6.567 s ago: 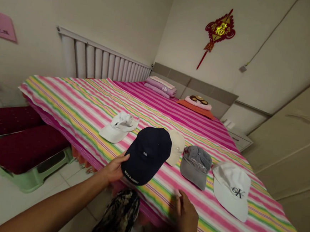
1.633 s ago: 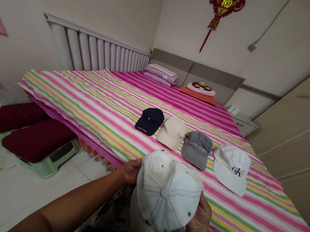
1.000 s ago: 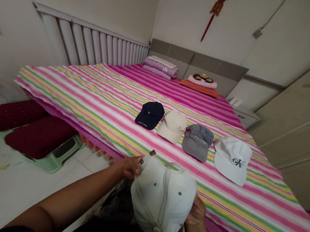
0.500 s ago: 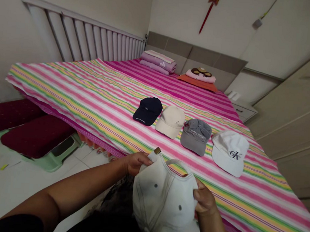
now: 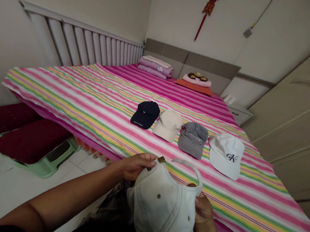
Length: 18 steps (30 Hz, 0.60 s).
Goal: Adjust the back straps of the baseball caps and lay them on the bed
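The left hand (image 5: pixel 137 165) is pinching the pale cap (image 5: pixel 165 202) beside its buckle (image 5: pixel 161 159); the right hand (image 5: pixel 203 208) is grasping the opposite edge; the cap is hanging between both, its strap (image 5: pixel 195 170) arching above the right hand; supporting both edges evenly is probably helping avoid twisting.

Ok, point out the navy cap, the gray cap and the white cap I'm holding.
Navy cap (image 5: pixel 145 114), head view: on the crown, by the logo.
Gray cap (image 5: pixel 193 138), head view: front, at the lettering.
Held white cap (image 5: pixel 162 204), head view: back of the crown.
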{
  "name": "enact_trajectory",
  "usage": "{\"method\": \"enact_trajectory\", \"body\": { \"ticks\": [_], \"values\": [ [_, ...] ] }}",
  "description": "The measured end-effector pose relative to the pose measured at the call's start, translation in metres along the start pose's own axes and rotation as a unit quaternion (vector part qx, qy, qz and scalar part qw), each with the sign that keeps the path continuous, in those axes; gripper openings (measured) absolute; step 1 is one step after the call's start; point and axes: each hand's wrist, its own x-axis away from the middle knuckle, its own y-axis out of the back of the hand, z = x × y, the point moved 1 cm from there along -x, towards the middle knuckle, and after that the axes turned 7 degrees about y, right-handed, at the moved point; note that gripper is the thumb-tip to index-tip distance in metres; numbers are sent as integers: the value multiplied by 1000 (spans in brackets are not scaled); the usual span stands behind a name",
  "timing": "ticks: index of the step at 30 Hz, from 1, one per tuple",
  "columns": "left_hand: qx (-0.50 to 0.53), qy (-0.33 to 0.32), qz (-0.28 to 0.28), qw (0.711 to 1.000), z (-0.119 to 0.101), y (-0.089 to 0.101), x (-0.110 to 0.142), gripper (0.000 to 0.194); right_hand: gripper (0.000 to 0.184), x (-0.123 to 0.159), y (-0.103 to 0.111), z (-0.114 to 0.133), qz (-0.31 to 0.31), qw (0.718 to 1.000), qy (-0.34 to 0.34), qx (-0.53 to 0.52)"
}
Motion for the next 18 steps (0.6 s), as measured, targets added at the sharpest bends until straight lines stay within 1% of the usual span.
{"method": "enact_trajectory", "body": {
  "ticks": [3,5,7,10,13,16,18],
  "values": [
    [-42,-16,-69,997,-4,-11,0,16,31,6,7,1,16,1000,-20,17],
    [-56,-12,-90,994,-6,-20,0,16,35,11,5,5,35,999,-24,24],
    [-71,-10,-96,993,-7,-28,0,16,38,17,-3,14,62,997,-26,26],
    [-91,-7,-88,992,-8,-37,-1,18,43,24,-24,33,86,996,-6,36],
    [-108,-9,-66,992,-8,-42,-1,21,47,28,-48,51,108,992,21,68],
    [-129,1,-30,991,-11,-44,0,27,51,29,-64,60,128,986,41,94],
    [-144,11,-8,990,-13,-42,-1,30,46,29,-71,63,119,986,52,103]
  ]
}}
